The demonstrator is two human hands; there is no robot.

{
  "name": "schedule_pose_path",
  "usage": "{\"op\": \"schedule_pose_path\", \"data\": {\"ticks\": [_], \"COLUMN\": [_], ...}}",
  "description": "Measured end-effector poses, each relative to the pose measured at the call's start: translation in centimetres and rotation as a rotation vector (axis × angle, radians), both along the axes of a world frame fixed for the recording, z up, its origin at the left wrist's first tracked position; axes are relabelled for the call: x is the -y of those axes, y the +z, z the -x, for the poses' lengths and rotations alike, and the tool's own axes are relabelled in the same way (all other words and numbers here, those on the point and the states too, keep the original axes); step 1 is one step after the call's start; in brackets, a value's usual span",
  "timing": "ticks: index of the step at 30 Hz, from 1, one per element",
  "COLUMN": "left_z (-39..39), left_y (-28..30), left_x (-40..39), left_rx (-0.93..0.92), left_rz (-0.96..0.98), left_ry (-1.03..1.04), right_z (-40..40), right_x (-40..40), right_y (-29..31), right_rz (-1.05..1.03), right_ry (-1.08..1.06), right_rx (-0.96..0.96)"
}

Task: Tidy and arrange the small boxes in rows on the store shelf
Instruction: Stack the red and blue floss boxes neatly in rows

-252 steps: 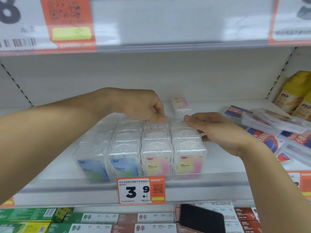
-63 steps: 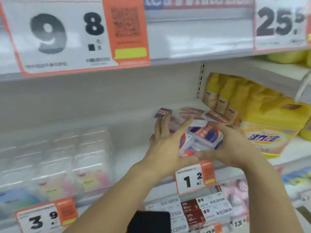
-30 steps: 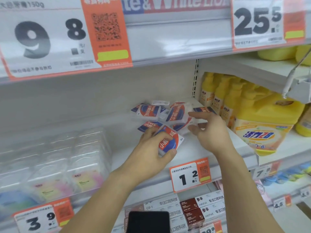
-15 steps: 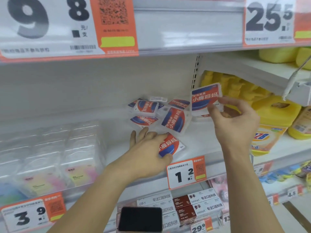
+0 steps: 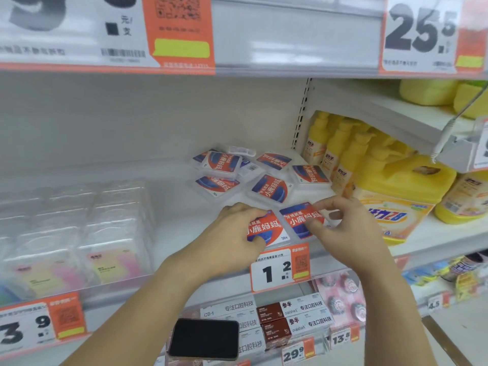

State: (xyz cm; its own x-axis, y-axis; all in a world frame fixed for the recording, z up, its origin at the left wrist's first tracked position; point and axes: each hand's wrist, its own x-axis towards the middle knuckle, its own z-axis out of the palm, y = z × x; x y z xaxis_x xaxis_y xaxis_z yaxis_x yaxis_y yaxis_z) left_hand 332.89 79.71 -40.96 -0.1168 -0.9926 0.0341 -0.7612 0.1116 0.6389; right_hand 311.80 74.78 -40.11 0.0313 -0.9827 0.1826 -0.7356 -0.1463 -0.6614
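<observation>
White store shelf [image 5: 169,207] before you: just behind the 1.2 price tag [image 5: 279,269], your left hand [image 5: 232,241] and right hand [image 5: 351,233] each pinch a red-and-blue small box [image 5: 266,228], side by side.

Small boxes [image 5: 266,228] read 小鹿妈妈; price tags [image 5: 280,268] show 1.2, 25.5, 3.9, 29.9
</observation>
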Motion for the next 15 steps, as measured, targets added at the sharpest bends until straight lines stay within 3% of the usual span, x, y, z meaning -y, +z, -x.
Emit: {"op": "schedule_pose_path", "data": {"ticks": [3, 15], "left_z": [0.19, 0.42], "left_y": [0.13, 0.33], "left_x": [-0.18, -0.38], "left_rx": [-0.01, 0.06], "left_rz": [0.001, -0.011], "left_ry": [-0.009, -0.042], "right_z": [-0.11, 0.08], "right_x": [-0.23, 0.24], "right_y": [0.09, 0.8], "right_rz": [-0.074, -0.104], "right_ry": [0.087, 0.109], "right_rx": [-0.074, -0.187]}}
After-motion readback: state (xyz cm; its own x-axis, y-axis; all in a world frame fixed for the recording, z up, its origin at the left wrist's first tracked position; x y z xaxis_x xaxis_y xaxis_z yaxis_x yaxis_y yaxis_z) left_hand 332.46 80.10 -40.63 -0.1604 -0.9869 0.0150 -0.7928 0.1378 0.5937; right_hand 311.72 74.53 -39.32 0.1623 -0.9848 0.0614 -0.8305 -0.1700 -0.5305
